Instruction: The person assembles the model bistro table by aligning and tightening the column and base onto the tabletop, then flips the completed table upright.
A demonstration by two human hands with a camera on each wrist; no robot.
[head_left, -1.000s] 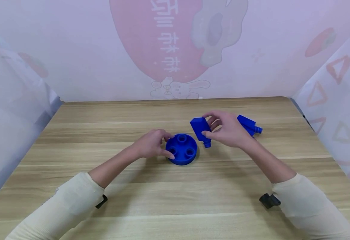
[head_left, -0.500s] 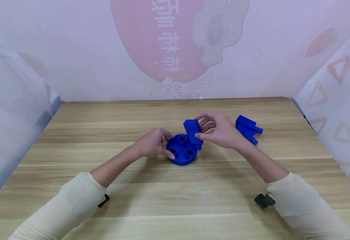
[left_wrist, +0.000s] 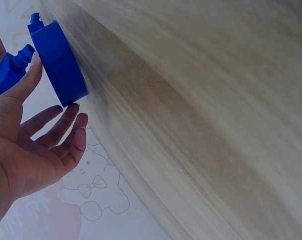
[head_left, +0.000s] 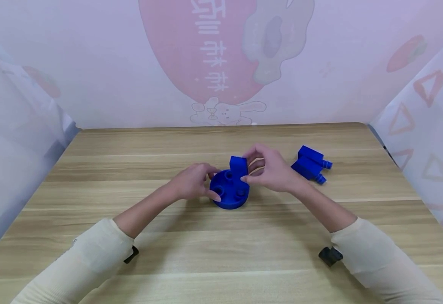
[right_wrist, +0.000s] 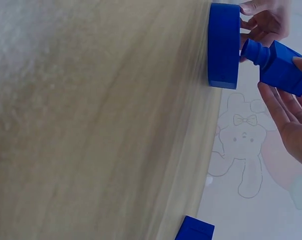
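My left hand (head_left: 192, 181) holds the round blue base (head_left: 229, 202) at its left side, thumb and fingers on the rim. The base lies on the table, its open side with round sockets facing up. My right hand (head_left: 273, 169) pinches a blue rectangular block (head_left: 238, 169) between thumb and fingers, over the right part of the base. In the right wrist view the ridged round peg of the block (right_wrist: 284, 67) points at the base (right_wrist: 223, 46), its end right at the rim. The block covers part of the right socket in the head view.
Two more blue blocks (head_left: 308, 164) with ridged pegs lie side by side on the wooden table (head_left: 221, 249), to the right behind my right hand. A printed fabric wall (head_left: 111, 76) stands along the table's back edge, with fabric at both sides.
My right hand has carried the block leftward from beside the base to over it, turning it more upright. The left hand and base have stayed put.
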